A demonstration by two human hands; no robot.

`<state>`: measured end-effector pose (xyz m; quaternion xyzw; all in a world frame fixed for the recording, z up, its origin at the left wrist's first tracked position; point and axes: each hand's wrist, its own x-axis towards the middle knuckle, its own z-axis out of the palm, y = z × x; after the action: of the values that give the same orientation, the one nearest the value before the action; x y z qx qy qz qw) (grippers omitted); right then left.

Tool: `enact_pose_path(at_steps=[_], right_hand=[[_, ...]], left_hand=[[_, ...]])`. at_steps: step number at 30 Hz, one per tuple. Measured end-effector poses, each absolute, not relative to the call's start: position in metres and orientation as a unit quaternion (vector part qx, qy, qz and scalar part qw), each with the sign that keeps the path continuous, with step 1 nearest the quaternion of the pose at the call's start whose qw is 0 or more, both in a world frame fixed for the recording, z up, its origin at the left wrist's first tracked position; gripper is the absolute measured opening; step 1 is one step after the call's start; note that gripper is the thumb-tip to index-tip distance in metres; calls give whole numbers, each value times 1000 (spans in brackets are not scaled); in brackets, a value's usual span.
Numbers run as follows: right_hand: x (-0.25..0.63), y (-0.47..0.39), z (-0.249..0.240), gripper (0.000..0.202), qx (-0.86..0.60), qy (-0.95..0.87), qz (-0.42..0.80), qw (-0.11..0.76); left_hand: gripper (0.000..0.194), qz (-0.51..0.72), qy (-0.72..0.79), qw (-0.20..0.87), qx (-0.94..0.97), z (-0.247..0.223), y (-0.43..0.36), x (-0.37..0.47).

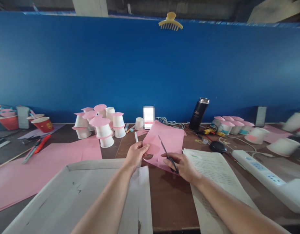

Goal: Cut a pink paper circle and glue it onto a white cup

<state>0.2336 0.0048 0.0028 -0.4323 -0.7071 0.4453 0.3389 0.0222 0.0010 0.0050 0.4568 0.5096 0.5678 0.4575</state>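
A pink paper sheet (170, 136) is held up above the brown table in the middle of the head view. My left hand (136, 155) pinches its left edge between thumb and fingers. Dark scissors (166, 149) are in my right hand (182, 166), their blades pointing up and left across the front of the sheet. A curved cut edge and a gap show in the lower left of the sheet, between my two hands. A white strip or stick (136, 137) stands just behind my left hand.
Stacked paper cups (104, 131) with pink discs stand at back left. A black bottle (199, 113) leans at back right. White board (91, 188), pink sheets (54, 162), written pages (213, 175) and a power strip (262, 172) lie around my arms.
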Motion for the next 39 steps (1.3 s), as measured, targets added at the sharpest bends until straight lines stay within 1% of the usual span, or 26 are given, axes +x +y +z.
enact_pose_path(at_steps=[9,16,31,39], right_hand=[[234,6,0,45,-428,-714,439,338],[234,6,0,44,-434,-713,437,333],[234,4,1,46,-430,-718,436,331],[234,6,1,46,-435,-719,428,333]], left_hand=[[32,555,508,456,476,5,2,21],[32,553,519,442,479,1,4,20],[33,568,507,454,463,2,3,21],[32,554,515,444,480,1,4,20]])
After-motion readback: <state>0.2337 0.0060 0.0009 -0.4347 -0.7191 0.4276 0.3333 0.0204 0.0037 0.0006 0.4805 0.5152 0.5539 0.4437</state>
